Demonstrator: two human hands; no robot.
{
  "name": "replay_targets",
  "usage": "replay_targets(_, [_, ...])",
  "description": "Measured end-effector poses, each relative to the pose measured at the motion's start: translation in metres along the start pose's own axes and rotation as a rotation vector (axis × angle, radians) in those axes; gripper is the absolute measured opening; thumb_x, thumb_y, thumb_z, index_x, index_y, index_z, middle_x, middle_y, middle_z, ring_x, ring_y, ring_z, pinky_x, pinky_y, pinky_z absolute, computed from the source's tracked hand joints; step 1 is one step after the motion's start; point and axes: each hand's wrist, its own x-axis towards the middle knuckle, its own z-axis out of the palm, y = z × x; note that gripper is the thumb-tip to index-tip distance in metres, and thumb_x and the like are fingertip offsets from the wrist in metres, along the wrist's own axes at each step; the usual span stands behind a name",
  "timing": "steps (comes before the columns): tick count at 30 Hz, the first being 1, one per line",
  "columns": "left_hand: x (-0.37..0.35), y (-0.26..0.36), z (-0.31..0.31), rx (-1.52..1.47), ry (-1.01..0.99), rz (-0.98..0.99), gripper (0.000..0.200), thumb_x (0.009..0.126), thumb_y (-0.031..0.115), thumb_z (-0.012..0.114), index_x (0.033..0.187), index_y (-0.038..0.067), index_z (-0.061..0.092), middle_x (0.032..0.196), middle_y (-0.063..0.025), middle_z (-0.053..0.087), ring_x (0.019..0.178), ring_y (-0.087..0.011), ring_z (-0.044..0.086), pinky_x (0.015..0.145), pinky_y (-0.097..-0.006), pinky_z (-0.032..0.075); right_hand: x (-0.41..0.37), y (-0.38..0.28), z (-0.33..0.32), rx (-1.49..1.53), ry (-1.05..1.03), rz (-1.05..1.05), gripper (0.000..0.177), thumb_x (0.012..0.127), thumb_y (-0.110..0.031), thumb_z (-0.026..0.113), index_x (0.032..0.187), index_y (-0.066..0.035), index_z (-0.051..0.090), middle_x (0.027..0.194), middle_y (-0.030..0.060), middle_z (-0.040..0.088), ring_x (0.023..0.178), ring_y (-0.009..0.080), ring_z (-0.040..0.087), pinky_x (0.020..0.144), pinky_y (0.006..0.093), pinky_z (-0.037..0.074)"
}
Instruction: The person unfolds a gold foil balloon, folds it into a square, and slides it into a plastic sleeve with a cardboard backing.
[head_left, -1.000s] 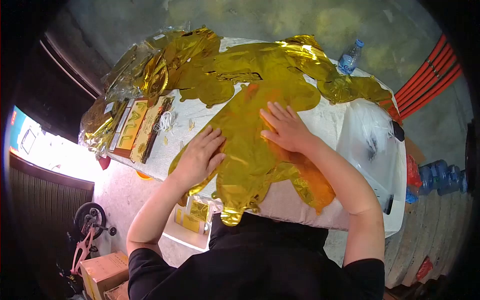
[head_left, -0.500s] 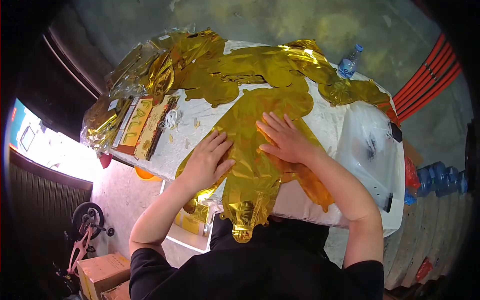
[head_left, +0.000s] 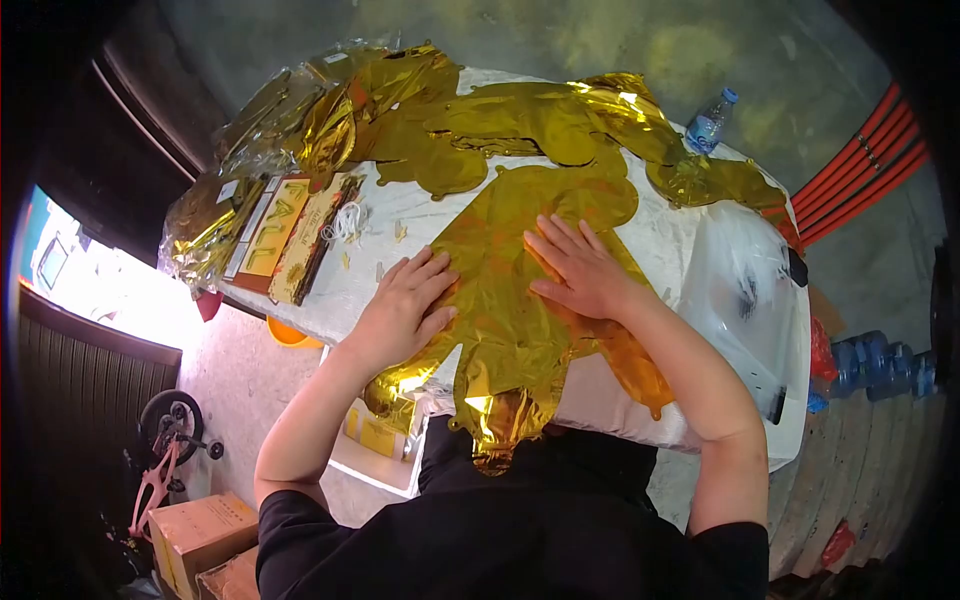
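A flat gold foil balloon [head_left: 510, 300] lies on the white-covered table [head_left: 395, 215], its near end hanging over the front edge. My left hand [head_left: 405, 308] rests palm down on the foil's left side, fingers stretched. On the right side my right hand [head_left: 580, 270] also lies flat, with fingers spread. Neither hand grips anything. Beyond them, more flat gold foil balloons [head_left: 510, 115] spread across the far side of the table, overlapping one another.
Packets with gold letters [head_left: 275, 240] and white string [head_left: 345, 222] lie at the left, beside clear-wrapped gold foil [head_left: 210, 225]. A plastic bag [head_left: 735, 290] covers the right side. A water bottle [head_left: 712, 122] stands at the far right. Cardboard boxes [head_left: 205, 530] sit on the floor.
My left hand has slid slightly up and left across the foil, while my right hand shifts a little to the right. The camera view has moved slightly.
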Motion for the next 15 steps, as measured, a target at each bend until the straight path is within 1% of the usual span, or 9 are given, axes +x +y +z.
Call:
replay_targets(3, [0.000,0.004,-0.004,-0.040,-0.018,-0.018,0.042,0.088,0.022,0.061,0.124,0.003,0.053,0.137,-0.0163,0.046,0.133,-0.0364,0.034,0.109,-0.0485,0.027,-0.001,-0.001,0.001,-0.006,0.006,0.002,0.069,0.092,-0.050,0.047,0.147,-0.015,0.025,0.154,0.0137,0.018,0.143,0.0282,0.016,0.115,0.0471,0.010])
replay_targets(6, [0.006,0.008,-0.013,0.010,-0.052,-0.006,0.042,0.088,0.023,0.061,0.124,0.003,0.053,0.136,-0.0167,0.047,0.134,-0.0365,0.034,0.109,-0.0495,0.026,-0.002,-0.003,0.001,-0.010,0.014,0.001,0.070,0.092,-0.051,0.046,0.147,-0.015,0.024,0.154,0.0139,0.018,0.142,0.0284,0.016,0.115,0.0474,0.010])
replay_targets(8, [0.015,0.016,-0.028,0.076,-0.099,0.014,0.039,0.088,0.023,0.060,0.121,0.004,0.054,0.132,-0.0167,0.050,0.132,-0.0349,0.036,0.109,-0.0503,0.026,-0.003,-0.003,0.002,-0.012,0.020,-0.007,0.070,0.092,-0.051,0.046,0.147,-0.014,0.025,0.153,0.0142,0.018,0.142,0.0286,0.016,0.115,0.0477,0.010])
replay_targets(9, [0.022,0.016,-0.027,0.077,-0.097,0.016,0.039,0.088,0.023,0.060,0.121,0.004,0.054,0.132,-0.0167,0.050,0.132,-0.0349,0.036,0.109,-0.0503,0.026,-0.002,-0.002,0.005,-0.007,0.030,-0.009,0.070,0.091,-0.053,0.045,0.146,-0.014,0.026,0.153,0.0147,0.020,0.142,0.0294,0.017,0.114,0.0490,0.010])
replay_targets(11, [0.045,0.013,-0.024,0.002,-0.116,0.054,0.033,0.088,0.022,0.059,0.116,0.004,0.058,0.125,-0.0158,0.055,0.124,-0.0326,0.045,0.105,-0.0477,0.032,-0.002,-0.002,0.004,-0.011,0.044,-0.010,0.071,0.091,-0.055,0.044,0.146,-0.013,0.027,0.152,0.0151,0.021,0.142,0.0301,0.018,0.114,0.0504,0.010])
replay_targets(12, [0.058,0.009,-0.016,0.003,-0.111,0.060,0.033,0.088,0.022,0.059,0.116,0.004,0.058,0.125,-0.0158,0.055,0.124,-0.0326,0.045,0.105,-0.0477,0.032,-0.001,-0.003,0.003,-0.020,0.030,-0.005,0.071,0.091,-0.053,0.046,0.146,-0.014,0.026,0.153,0.0153,0.020,0.142,0.0302,0.017,0.114,0.0499,0.010])
replay_targets(14, [0.083,-0.003,0.007,-0.064,-0.042,0.133,0.027,0.087,0.020,0.060,0.108,0.004,0.060,0.117,-0.0139,0.058,0.112,-0.0308,0.052,0.097,-0.0444,0.038,-0.001,-0.004,0.003,-0.033,0.016,0.004,0.071,0.091,-0.051,0.048,0.147,-0.014,0.025,0.153,0.0154,0.019,0.142,0.0304,0.017,0.114,0.0494,0.010])
replay_targets(15, [0.096,-0.008,0.015,-0.066,-0.040,0.137,0.027,0.087,0.020,0.060,0.108,0.004,0.060,0.117,-0.0139,0.058,0.112,-0.0308,0.052,0.097,-0.0444,0.038,-0.001,-0.003,0.006,-0.036,0.020,-0.001,0.071,0.090,-0.051,0.049,0.147,-0.014,0.025,0.153,0.0154,0.019,0.142,0.0306,0.016,0.114,0.0497,0.010])
